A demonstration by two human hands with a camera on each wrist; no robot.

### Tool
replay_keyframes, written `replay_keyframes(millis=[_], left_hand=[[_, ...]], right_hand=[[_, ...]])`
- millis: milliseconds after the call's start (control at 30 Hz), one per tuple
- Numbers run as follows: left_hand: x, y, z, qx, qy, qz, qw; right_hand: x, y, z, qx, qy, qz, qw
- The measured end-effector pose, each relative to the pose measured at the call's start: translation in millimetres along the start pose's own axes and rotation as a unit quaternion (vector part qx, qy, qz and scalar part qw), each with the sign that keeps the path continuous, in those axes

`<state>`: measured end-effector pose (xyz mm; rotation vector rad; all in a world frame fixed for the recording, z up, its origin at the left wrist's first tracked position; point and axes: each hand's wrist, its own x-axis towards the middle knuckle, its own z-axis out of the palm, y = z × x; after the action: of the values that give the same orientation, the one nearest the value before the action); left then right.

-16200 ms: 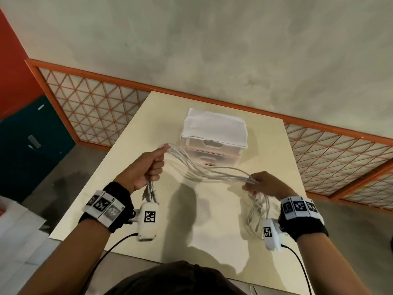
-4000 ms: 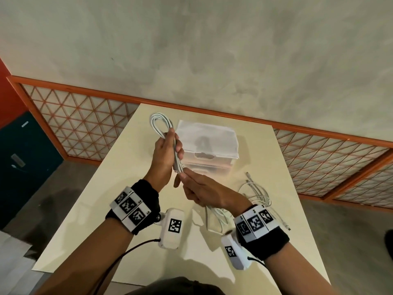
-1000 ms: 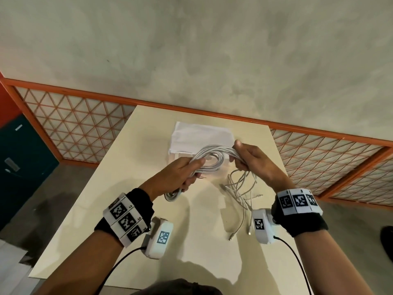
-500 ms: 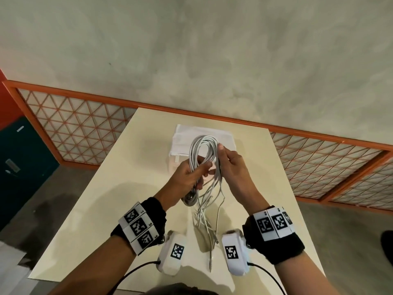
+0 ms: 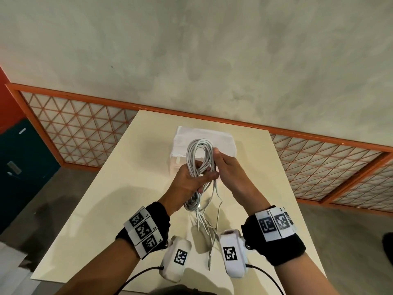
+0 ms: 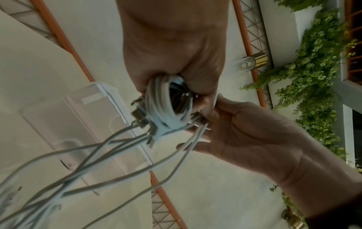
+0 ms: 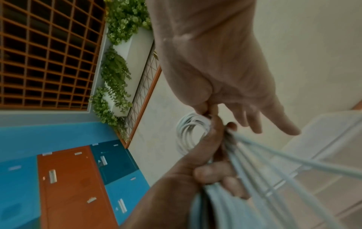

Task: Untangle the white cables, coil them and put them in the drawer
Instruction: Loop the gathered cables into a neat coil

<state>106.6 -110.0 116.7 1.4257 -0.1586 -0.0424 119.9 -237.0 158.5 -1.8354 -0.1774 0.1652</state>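
A bundle of white cables point(image 5: 198, 152) is looped into an upright coil above the table. My left hand point(image 5: 203, 177) grips the coil at its middle, fingers curled round the strands point(image 6: 166, 108). My right hand point(image 5: 217, 159) is beside it on the right and pinches the coil between thumb and forefinger point(image 7: 210, 110), its other fingers straight. Loose cable ends point(image 5: 209, 228) hang from the coil down to the table between my wrists. The translucent drawer unit point(image 5: 182, 135) with a white top stands just behind the coil; its drawer front is hidden by my hands.
The cream table point(image 5: 131, 188) runs to a near edge below my wrists and a far edge at the grey wall. An orange lattice railing point(image 5: 80, 128) lines the wall. Blue and orange lockers point(image 7: 64, 178) stand to the left.
Over the last second the coil turned from lying sideways to upright, and my right hand came in next to the left. The loose ends now hang between my wrists.
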Motion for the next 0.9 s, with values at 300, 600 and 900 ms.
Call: replay_keyframes(millis=[300, 600, 900], left_hand=[[7.2, 15.8, -12.9, -0.028, 0.053, 0.028, 0.998], [10.4, 7.4, -17.2, -0.034, 0.184, 0.044, 0.981], [14.9, 4.4, -5.7, -0.042, 0.221, 0.008, 0.974]], right_hand=[[-22.0, 31.6, 15.0, -0.048, -0.114, -0.018, 0.992], [-21.5, 19.2, 14.8, -0.225, -0.069, -0.150, 0.960], [-26.3, 4.2, 38.8, -0.395, -0.118, -0.136, 0.901]])
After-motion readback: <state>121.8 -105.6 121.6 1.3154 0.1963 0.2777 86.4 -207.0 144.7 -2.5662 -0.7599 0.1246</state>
